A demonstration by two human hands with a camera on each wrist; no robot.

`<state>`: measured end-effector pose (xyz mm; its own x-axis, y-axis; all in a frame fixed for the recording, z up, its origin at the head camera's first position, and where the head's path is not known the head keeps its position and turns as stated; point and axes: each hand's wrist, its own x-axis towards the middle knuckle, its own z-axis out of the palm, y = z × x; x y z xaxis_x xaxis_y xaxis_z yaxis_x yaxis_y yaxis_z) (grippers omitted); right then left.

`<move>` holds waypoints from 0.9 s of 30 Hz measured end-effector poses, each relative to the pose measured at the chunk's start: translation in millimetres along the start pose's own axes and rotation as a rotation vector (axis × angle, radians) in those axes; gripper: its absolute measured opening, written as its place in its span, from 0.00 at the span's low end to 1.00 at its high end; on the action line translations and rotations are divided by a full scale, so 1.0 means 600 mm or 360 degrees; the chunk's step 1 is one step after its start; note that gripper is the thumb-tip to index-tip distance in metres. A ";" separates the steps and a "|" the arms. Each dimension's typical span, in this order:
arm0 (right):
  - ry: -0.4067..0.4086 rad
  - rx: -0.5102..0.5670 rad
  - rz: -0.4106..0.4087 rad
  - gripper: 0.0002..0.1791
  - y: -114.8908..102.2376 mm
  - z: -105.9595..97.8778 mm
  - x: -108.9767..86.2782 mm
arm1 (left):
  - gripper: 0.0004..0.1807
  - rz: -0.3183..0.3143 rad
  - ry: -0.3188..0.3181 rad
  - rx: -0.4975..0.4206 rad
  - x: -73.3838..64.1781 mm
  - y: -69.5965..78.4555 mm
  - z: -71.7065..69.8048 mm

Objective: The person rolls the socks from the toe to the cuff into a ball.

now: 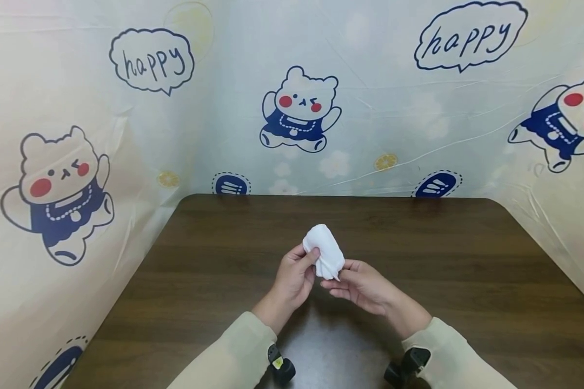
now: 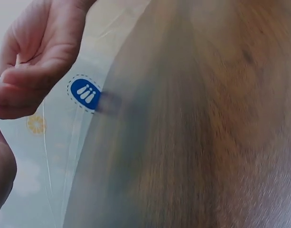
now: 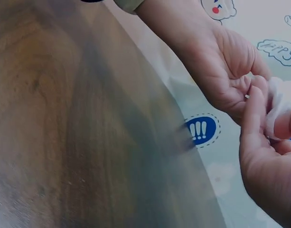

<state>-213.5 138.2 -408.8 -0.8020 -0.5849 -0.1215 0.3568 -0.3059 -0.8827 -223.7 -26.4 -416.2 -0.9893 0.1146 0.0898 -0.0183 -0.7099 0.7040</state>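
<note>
A small white folded cloth (image 1: 325,249) is held up above the middle of the table, smooth at the top and gathered into creases at its lower end. The left hand (image 1: 294,276) grips its left side, thumb across the front. At the lower right corner, the right hand (image 1: 365,286) pinches the gathered edge between thumb and fingers. Part of the white cloth (image 3: 284,97) shows between both hands in the right wrist view. In the left wrist view the right hand (image 2: 45,61) appears at upper left, with a piece of the left hand (image 2: 0,175) below it; the cloth is out of sight there.
Beneath the hands lies a dark brown wooden table (image 1: 214,243) with rounded far corners. A pale curtain (image 1: 233,119) printed with bears and "happy" bubbles surrounds it on the back and sides. Black devices (image 1: 282,370) are strapped at both light sleeve cuffs.
</note>
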 end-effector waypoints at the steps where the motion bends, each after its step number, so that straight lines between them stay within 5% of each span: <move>1: -0.0019 0.0017 -0.0026 0.12 0.000 0.001 -0.001 | 0.16 -0.0007 -0.0003 -0.0026 0.000 0.000 0.000; 17: 0.0068 -0.0050 -0.0283 0.21 0.003 0.007 -0.003 | 0.21 -0.0194 -0.0185 -0.0209 -0.004 0.012 0.002; 23: 0.0190 -0.0323 -0.0283 0.18 0.004 0.005 -0.003 | 0.21 -0.0288 -0.0256 -0.0223 -0.007 0.016 -0.001; 27: 0.0389 -0.0579 -0.0324 0.11 0.005 0.008 0.000 | 0.25 -0.0352 -0.0408 -0.0200 -0.010 0.020 -0.007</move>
<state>-209.9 133.5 -409.4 -0.9428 -0.3334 0.0058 0.0249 -0.0877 -0.9958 -218.7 -38.2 -411.2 -0.8915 0.4340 0.1300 -0.2610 -0.7265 0.6357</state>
